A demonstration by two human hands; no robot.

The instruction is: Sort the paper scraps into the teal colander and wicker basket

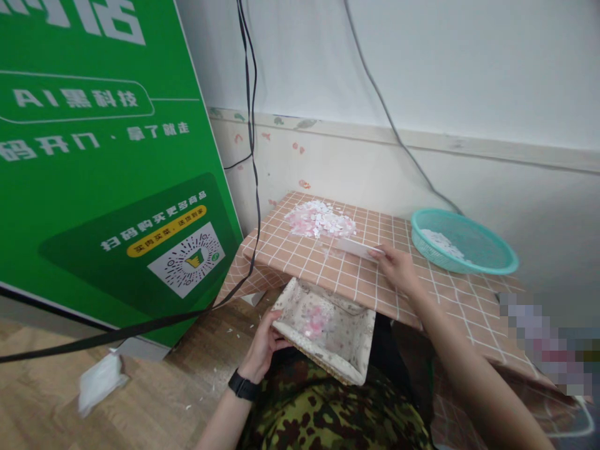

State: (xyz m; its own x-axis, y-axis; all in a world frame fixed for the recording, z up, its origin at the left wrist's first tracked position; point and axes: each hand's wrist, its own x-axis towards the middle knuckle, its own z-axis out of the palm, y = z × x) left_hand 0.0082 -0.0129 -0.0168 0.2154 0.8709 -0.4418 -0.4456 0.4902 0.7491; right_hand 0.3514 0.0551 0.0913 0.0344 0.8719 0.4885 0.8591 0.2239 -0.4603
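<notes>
My left hand (pixel 267 344) grips the left edge of a cloth-lined basket (pixel 349 350), which is tilted just below the table's front edge. Inside the basket lie small pink and white pieces (pixel 315 324). Over the table, my right hand (pixel 396 265) is closed on the right end of a flat white strip (pixel 359 248); its material I cannot make out. The strip's far end is close to a heap of small white and pink paper-like pieces (pixel 321 219) on the checked tablecloth.
A turquoise mesh basket (pixel 469 265) with white pieces inside stands at the table's (pixel 290 256) back right. A green printed cabinet (pixel 140 169) stands on the left, with a black cable (pixel 255 187) hanging before it. A white packet (pixel 100 378) lies on the floor.
</notes>
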